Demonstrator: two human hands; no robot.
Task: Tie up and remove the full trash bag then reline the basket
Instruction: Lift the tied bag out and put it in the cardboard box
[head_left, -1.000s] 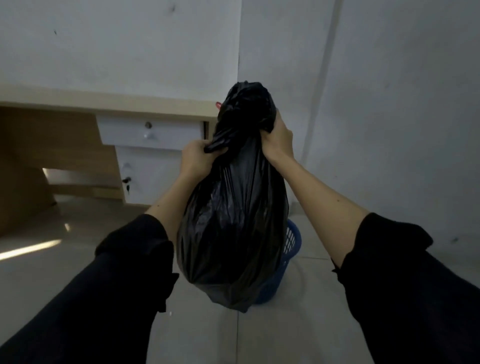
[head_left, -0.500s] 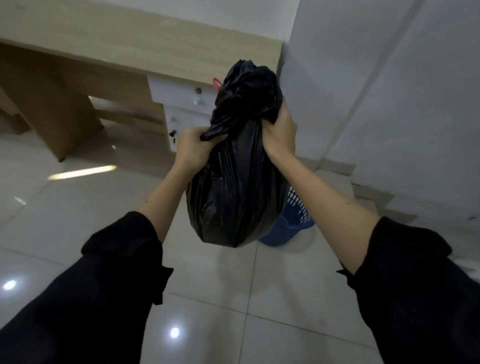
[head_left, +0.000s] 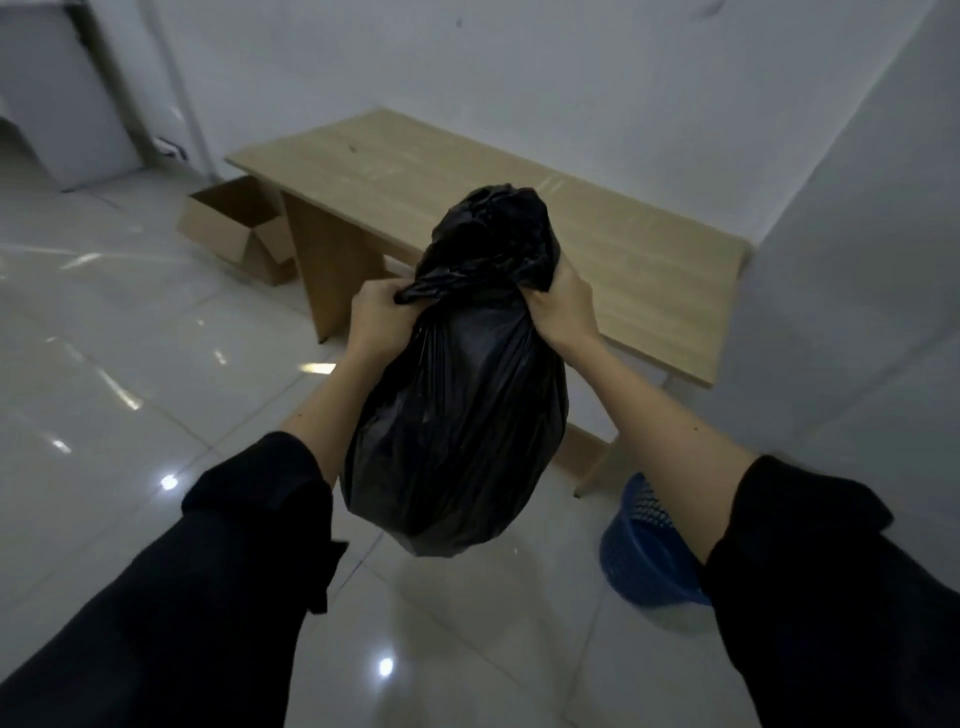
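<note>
**Black bag held up, clear of the floor**

Black plastic, full and bulging, the trash bag (head_left: 457, 415) hangs in the air in front of the person — its bottom well above the tiled floor (head_left: 130, 364). Its neck is gathered and twisted into a bunched top. The left hand (head_left: 382, 322) pinches the twisted end of the neck at the left, fingers curled round it; the right hand (head_left: 563, 306) grips the neck from the right side (both forearms bare, black sleeves pushed back). Low at the right, partly behind the right sleeve, the blue basket (head_left: 644, 556) stands on the floor, apart from the bag. Behind the bag is a wooden desk (head_left: 467, 171) against the white wall — an open cardboard box (head_left: 234, 228) sits by its left leg.
</note>
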